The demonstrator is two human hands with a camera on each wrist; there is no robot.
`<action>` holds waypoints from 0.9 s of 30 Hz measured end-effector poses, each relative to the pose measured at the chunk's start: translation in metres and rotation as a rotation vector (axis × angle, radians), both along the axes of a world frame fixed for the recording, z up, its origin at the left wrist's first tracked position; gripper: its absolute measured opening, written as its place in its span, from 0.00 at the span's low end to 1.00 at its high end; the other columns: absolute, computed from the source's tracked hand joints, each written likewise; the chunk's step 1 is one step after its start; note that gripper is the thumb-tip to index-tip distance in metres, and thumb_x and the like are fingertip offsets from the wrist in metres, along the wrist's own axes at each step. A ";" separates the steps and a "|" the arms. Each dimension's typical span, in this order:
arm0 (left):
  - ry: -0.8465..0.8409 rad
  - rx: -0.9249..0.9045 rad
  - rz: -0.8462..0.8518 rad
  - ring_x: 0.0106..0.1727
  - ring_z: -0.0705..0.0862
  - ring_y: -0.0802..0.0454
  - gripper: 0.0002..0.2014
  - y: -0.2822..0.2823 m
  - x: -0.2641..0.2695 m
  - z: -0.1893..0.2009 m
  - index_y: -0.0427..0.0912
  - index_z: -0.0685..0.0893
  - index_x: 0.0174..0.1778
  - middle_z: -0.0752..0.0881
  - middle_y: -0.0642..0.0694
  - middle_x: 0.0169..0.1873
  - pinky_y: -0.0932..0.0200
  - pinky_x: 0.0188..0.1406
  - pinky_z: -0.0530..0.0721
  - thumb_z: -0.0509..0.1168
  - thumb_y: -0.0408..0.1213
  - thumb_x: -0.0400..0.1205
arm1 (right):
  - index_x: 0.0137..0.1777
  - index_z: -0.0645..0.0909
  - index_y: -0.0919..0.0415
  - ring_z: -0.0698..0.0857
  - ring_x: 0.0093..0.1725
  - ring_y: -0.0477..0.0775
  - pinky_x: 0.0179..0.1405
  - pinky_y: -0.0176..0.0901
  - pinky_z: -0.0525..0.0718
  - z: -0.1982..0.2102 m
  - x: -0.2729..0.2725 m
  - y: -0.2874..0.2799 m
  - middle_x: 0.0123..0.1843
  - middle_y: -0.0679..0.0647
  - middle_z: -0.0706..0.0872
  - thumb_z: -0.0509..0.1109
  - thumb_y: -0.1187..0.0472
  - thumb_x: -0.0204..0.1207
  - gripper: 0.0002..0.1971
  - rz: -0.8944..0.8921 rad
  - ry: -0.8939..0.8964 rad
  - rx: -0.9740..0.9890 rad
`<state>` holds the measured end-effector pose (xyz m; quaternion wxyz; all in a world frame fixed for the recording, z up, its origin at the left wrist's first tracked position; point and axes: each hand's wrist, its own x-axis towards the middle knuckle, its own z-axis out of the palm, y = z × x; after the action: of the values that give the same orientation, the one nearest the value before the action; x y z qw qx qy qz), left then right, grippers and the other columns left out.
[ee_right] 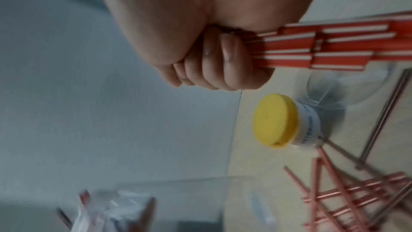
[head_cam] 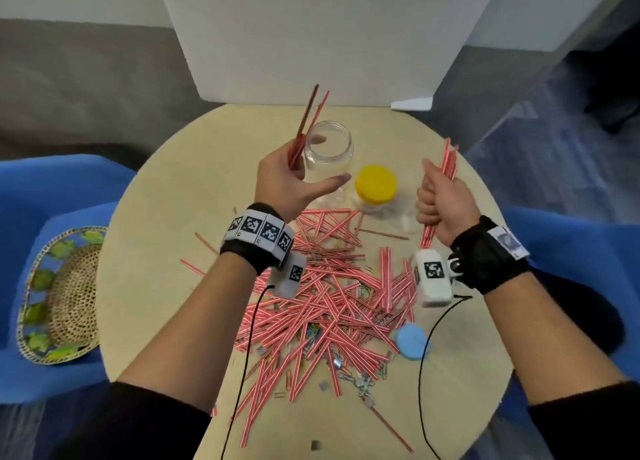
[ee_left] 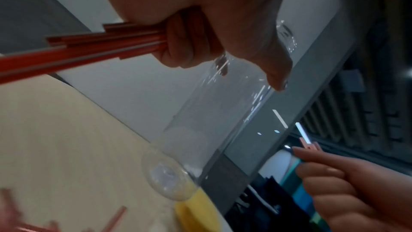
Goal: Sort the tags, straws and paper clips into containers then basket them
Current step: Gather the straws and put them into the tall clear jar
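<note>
My left hand (head_cam: 294, 179) grips a few red-and-white straws (head_cam: 308, 123) that point up and away. Its thumb stretches across the front of an open clear jar (head_cam: 329, 147) standing at the back of the round table (head_cam: 166, 217). My right hand (head_cam: 440, 203) is fisted around a thicker bundle of straws (head_cam: 448, 161), held upright to the right of a yellow-lidded jar (head_cam: 375, 185). The right wrist view shows the curled fingers (ee_right: 223, 70) wrapped around that bundle (ee_right: 334, 48). A big pile of straws (head_cam: 329, 286) covers the table's middle, with paper clips (head_cam: 346, 376) and small grey tags (head_cam: 323, 385) mixed in.
A blue lid (head_cam: 412, 340) lies at the pile's right edge. A woven basket (head_cam: 59, 296) sits on a blue chair left of the table. A white wall panel (head_cam: 311, 43) rises behind the table. Cables from both wrists trail over the near table edge.
</note>
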<state>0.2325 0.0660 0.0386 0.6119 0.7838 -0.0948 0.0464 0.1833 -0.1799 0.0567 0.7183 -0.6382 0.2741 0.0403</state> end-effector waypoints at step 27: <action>0.302 0.101 -0.439 0.27 0.75 0.57 0.36 -0.214 -0.157 -0.055 0.43 0.81 0.69 0.79 0.45 0.33 0.76 0.31 0.70 0.85 0.40 0.64 | 0.28 0.57 0.53 0.52 0.19 0.48 0.18 0.37 0.55 0.066 -0.125 -0.154 0.22 0.49 0.54 0.61 0.48 0.86 0.26 -0.405 -0.480 0.026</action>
<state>0.0751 -0.1481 -0.0163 0.5747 0.7720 -0.1725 -0.2095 0.0585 -0.3336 0.1231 0.7641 -0.5524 0.2178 -0.2519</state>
